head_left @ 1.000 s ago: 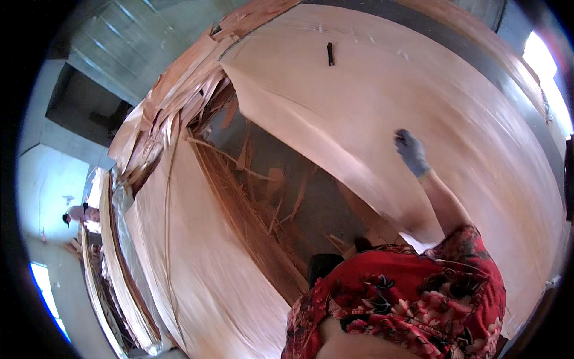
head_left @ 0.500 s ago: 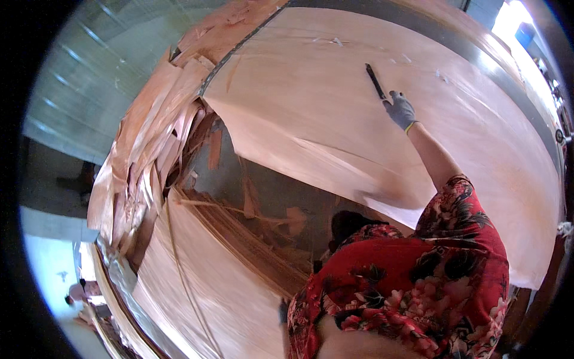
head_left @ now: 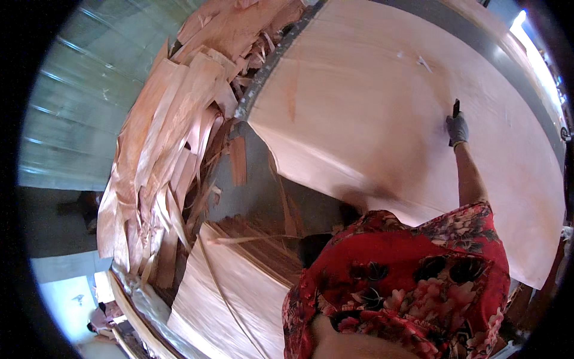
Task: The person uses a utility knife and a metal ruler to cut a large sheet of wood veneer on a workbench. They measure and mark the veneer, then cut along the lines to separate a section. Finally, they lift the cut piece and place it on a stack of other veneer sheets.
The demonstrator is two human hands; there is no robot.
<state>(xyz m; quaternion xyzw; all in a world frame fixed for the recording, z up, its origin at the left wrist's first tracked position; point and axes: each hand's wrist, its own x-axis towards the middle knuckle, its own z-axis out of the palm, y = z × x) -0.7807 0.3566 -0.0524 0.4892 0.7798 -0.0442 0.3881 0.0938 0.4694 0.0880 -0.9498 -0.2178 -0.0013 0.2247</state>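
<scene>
My right hand (head_left: 458, 130), in a grey glove, is closed round a slim black tool (head_left: 456, 107) whose end stands out past the fingers. What kind of tool it is does not show. Beneath the hand spreads a large pale sheet of wood veneer (head_left: 359, 113), its torn near-left edge curling up. My arm reaches far to the right across it. My left hand is out of sight, behind my red flowered sleeve or outside the picture. Small whitish scraps (head_left: 424, 63) lie on the sheet beyond my right hand.
Torn veneer strips (head_left: 161, 125) are heaped along the left. A stack of veneer sheets (head_left: 233, 290) lies lower left, a thin strip (head_left: 218, 281) across it. A grey metal edge (head_left: 496, 54) borders the far side. Another person (head_left: 100, 317) is at the far lower left.
My right hand has moved right and slightly nearer over the sheet, and the tool now shows shorter. My left hand, partly seen beside the stack before, has gone from view. The whole view has shifted.
</scene>
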